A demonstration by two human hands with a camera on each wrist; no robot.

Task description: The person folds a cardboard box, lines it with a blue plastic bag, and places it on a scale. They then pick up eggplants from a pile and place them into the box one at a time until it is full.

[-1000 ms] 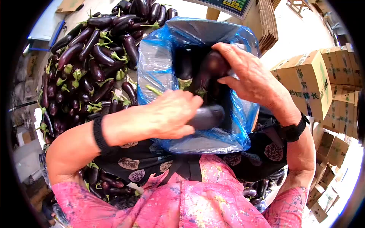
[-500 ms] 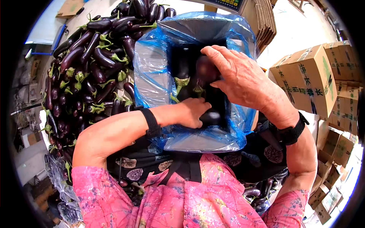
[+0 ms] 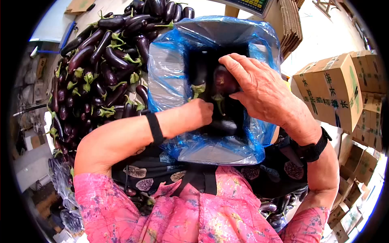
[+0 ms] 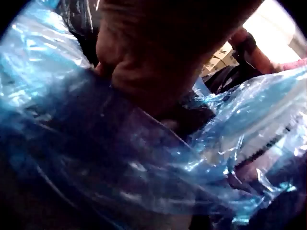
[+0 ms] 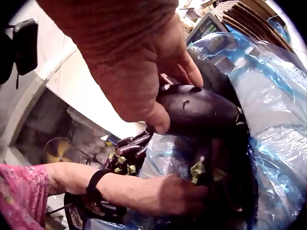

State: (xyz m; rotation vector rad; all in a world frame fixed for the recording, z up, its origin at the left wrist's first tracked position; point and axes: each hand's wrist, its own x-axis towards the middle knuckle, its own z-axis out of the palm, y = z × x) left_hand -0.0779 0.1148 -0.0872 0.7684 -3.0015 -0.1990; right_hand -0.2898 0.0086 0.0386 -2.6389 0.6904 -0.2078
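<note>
A box lined with a blue plastic bag [image 3: 164, 87] stands between the person's arms, with dark purple eggplants inside. My right hand [image 3: 259, 83] holds a glossy eggplant [image 5: 206, 112] above the others, thumb on one side and fingers on the other in the right wrist view. Down in the box, my left hand [image 3: 196, 113] has its fingers curled under and mostly hidden; I cannot tell whether it grips anything. Close beside it lies another eggplant [image 3: 223, 127], and one with a green stem [image 3: 198, 77] rests along the left wall. Liner film covers much of the left wrist view.
A large heap of eggplants [image 3: 107, 60] spreads to the left of the box. Behind it are a scale [image 3: 253, 5] and stacked flat cardboard [image 3: 289, 26]. Printed cartons [image 3: 328, 91] stand at the right, and more eggplants [image 3: 279, 208] lie low beside the person.
My left hand has brought an eggplant down into the front of the box, then drawn slightly back from it with fingers curled. The right hand keeps its eggplant, shifting only slightly.
</note>
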